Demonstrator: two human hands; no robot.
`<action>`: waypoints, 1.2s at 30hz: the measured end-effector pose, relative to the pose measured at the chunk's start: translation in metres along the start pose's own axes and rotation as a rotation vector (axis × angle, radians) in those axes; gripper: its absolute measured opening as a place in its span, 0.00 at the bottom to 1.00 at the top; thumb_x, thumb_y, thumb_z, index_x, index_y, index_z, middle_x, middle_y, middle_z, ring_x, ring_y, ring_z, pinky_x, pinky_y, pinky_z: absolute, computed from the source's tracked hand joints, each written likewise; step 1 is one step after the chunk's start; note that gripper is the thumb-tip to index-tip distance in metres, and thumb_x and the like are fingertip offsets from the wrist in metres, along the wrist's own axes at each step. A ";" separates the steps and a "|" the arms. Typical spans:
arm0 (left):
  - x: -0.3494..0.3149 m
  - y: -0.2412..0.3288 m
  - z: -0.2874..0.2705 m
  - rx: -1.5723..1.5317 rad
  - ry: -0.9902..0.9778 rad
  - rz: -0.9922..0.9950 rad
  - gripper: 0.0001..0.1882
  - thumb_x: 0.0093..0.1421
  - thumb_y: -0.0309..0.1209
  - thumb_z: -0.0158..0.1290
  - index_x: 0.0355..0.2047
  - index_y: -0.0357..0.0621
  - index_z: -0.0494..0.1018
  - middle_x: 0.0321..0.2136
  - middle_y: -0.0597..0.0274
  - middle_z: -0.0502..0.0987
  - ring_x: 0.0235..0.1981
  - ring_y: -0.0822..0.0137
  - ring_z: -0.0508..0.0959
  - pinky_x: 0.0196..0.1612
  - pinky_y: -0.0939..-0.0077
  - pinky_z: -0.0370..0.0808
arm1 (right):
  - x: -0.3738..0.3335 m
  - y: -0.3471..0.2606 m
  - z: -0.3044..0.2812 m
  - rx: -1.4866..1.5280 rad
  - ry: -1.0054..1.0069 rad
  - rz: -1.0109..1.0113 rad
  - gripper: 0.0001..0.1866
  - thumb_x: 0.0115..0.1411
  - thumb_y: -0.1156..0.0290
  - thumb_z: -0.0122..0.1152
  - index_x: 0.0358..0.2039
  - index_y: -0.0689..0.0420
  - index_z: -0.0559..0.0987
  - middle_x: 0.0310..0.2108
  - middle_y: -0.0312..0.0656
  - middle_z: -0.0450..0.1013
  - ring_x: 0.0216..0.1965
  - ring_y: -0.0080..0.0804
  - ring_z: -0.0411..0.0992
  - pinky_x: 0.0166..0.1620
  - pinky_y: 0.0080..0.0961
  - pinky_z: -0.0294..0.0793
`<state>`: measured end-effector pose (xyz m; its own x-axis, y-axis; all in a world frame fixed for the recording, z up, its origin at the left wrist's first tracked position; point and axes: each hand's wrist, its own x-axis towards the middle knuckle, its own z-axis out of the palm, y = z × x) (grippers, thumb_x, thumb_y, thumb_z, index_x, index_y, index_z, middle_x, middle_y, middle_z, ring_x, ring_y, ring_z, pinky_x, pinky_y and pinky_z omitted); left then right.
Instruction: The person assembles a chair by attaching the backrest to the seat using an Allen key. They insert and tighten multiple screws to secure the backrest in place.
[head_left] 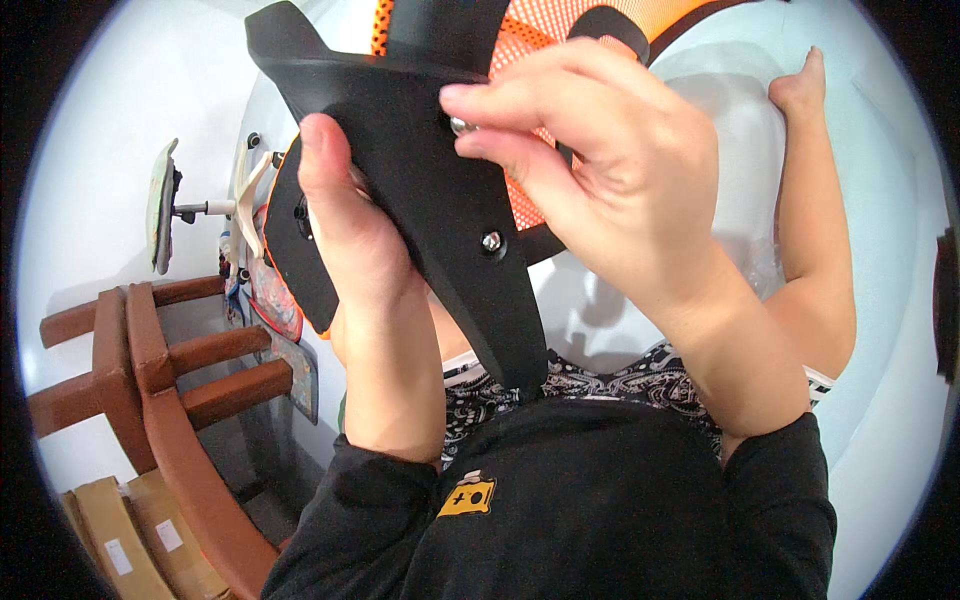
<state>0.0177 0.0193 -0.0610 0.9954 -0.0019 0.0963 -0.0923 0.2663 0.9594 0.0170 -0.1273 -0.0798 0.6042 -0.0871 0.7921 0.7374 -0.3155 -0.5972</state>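
A black plastic chair armrest stands up in front of my body, its narrow end down by my lap. My left hand is wrapped round its left side, the thumb pointing up along it. With thumb and forefinger, my right hand pinches a small silver bolt against the armrest's right edge. How far that bolt sits in the part is hidden. Lower on the armrest, a second silver bolt sits in its recess. Behind the armrest is an orange mesh chair back, partly covered by my right hand.
Brown padded-looking bars form a frame on the left. Beyond it a white chair base with black casters lies on its side. Cardboard boxes stand at the lower left. My bare leg stretches along the right, over clear plastic sheeting.
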 end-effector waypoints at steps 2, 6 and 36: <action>0.003 0.000 -0.003 0.071 -0.020 0.040 0.33 0.58 0.58 0.38 0.47 0.39 0.66 0.38 0.56 0.74 0.38 0.64 0.75 0.42 0.71 0.72 | -0.001 0.000 0.000 -0.019 -0.008 0.014 0.11 0.41 0.78 0.68 0.29 0.55 0.81 0.26 0.37 0.73 0.25 0.23 0.71 0.27 0.17 0.70; 0.003 0.003 0.001 0.066 -0.060 0.033 0.32 0.58 0.57 0.39 0.46 0.40 0.67 0.36 0.56 0.75 0.35 0.63 0.76 0.40 0.70 0.73 | -0.003 0.001 0.001 -0.088 -0.004 -0.028 0.11 0.40 0.79 0.69 0.28 0.58 0.80 0.25 0.37 0.72 0.22 0.23 0.71 0.25 0.15 0.69; -0.014 0.010 0.015 0.160 0.006 0.239 0.43 0.52 0.19 0.52 0.62 0.35 0.37 0.50 0.48 0.64 0.46 0.65 0.70 0.50 0.75 0.66 | -0.013 0.015 0.018 -0.124 0.193 -0.224 0.14 0.41 0.75 0.68 0.32 0.55 0.78 0.23 0.36 0.69 0.20 0.28 0.69 0.21 0.22 0.68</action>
<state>0.0024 0.0074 -0.0492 0.9450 0.0481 0.3235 -0.3269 0.1034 0.9394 0.0259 -0.1138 -0.1018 0.3537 -0.1768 0.9185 0.7961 -0.4585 -0.3949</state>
